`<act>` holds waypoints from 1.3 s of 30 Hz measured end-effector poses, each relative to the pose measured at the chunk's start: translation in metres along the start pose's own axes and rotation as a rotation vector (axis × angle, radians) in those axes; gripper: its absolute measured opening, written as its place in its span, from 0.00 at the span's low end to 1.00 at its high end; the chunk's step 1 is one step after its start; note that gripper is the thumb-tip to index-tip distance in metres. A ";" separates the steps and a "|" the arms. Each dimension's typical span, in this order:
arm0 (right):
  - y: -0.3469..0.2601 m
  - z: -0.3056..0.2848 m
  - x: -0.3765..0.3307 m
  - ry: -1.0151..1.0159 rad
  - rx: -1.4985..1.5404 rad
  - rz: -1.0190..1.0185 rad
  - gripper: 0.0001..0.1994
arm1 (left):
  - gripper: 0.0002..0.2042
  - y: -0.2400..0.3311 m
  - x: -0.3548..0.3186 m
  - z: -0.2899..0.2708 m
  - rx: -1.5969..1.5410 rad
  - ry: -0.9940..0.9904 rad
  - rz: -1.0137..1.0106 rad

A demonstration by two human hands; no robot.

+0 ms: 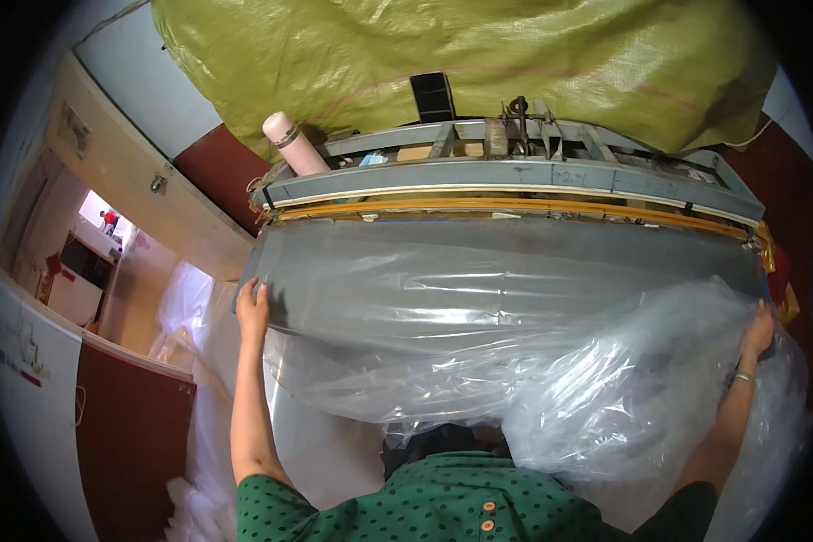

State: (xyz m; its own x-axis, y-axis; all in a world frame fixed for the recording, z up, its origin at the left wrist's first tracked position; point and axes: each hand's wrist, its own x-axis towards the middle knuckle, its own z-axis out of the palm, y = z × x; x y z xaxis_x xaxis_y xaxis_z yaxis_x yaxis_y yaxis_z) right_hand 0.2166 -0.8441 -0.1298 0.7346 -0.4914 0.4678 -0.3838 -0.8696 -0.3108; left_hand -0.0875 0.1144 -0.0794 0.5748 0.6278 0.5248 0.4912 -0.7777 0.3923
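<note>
A broad sheet of clear plastic film (443,298) lies over a grey work surface (515,237) in front of me. Its near part droops in wrinkles toward my body, and a loose bunch gathers at the right. At the surface's left end, my left hand (253,312) is closed at the film's edge, its thumb and fingertips pointing away from me. My right hand (758,331) is closed on the film at the far right end, with a band round that wrist. Both arms are spread wide. Exactly how much film each hand grips is hard to see.
Behind the surface runs a grey metal frame (515,176) with an orange bar (515,206) along it. A pink bottle (295,144) stands at its left. A yellow-green sheet (470,54) hangs behind. An open door (144,172) and more film (185,307) are at the left.
</note>
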 end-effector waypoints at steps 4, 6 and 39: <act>0.013 -0.016 -0.001 -0.022 -0.181 -0.020 0.21 | 0.18 0.164 -0.083 -0.050 -1.038 -0.774 -0.006; 0.003 -0.009 -0.003 0.001 -0.188 -0.079 0.20 | 0.19 0.187 -0.139 -0.063 -0.997 -1.473 0.006; -0.032 -0.020 -0.014 0.017 -0.057 -0.032 0.17 | 0.16 0.236 -0.287 0.008 -0.442 -1.332 0.105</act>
State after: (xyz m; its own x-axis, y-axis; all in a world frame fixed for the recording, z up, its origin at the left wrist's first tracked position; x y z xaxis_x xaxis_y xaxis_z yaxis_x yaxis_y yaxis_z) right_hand 0.2078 -0.8103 -0.1102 0.7379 -0.4633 0.4908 -0.3918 -0.8861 -0.2475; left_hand -0.1316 -0.2494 -0.1431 0.8976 -0.0675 -0.4356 0.3077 -0.6116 0.7289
